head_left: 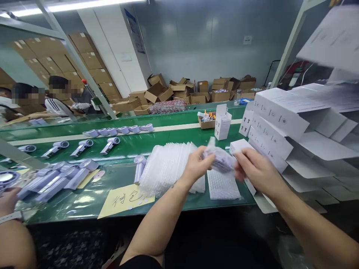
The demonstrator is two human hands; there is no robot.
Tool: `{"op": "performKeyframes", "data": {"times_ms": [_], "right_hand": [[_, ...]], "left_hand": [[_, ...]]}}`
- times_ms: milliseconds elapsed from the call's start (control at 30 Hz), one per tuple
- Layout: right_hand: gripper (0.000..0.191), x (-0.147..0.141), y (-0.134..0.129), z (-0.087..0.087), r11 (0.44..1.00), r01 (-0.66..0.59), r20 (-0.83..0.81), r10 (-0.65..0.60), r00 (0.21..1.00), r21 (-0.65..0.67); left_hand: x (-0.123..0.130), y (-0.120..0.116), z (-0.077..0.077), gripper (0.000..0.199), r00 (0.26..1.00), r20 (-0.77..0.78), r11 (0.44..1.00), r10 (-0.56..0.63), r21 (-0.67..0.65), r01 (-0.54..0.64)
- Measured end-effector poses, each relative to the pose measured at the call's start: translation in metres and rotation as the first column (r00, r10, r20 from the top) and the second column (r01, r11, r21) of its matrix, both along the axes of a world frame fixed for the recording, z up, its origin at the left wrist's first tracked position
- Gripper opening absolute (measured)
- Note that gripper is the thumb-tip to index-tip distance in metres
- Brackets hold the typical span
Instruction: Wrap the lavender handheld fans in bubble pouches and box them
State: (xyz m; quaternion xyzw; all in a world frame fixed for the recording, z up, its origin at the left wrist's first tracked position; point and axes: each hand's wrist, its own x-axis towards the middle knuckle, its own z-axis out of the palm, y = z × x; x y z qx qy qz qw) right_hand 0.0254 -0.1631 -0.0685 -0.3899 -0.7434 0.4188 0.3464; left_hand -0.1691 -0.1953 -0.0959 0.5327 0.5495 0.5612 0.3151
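Observation:
My left hand [199,163] is closed on a clear bubble-wrap bag [223,160] with something lilac inside. My right hand [254,168], blurred by motion, has its fingers curled at the right end of this bag, close in front of an open white box [238,145]. Below the hands a flat bubble-wrap bag [223,185] lies on the green table. To the left stands a thick stack of bubble-wrap bags [168,164], with a lilac device shaped like a hair dryer [138,170] beside it.
White printed boxes [275,123] are piled at right; another box [223,123] stands upright by a small carton [206,121]. Lilac dryer-shaped devices [60,179] lie left, more along the green belt [168,136]. A yellow paper [123,200] lies in front. Another person's hand [8,201] is at far left.

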Motion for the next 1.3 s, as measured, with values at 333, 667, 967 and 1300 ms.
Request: {"op": "performKeyframes", "data": {"times_ms": [333,667,967,1300], "right_hand": [[0.020,0.056,0.000,-0.079,0.811,-0.009,0.653,-0.465,0.598,0.586],[0.043,-0.003,0.008,0.002,0.746,-0.341,0.753,-0.312,0.579,0.571],[0.049,-0.019,0.029,-0.040,0.806,-0.192,0.263,0.047,0.964,0.560],[0.053,-0.037,0.028,-0.079,0.837,0.082,-0.062,-0.057,0.996,0.541]], "left_hand": [[-0.065,-0.008,0.029,0.035,0.850,0.462,0.965,0.253,-0.060,-0.255],[-0.072,0.016,0.031,0.032,0.641,0.720,0.941,0.267,-0.051,-0.334],[-0.032,0.020,0.078,0.021,0.892,-0.287,0.936,0.349,0.140,-0.322],[0.009,0.023,0.090,0.048,0.302,-0.910,0.959,-0.283,-0.261,0.114]]}}
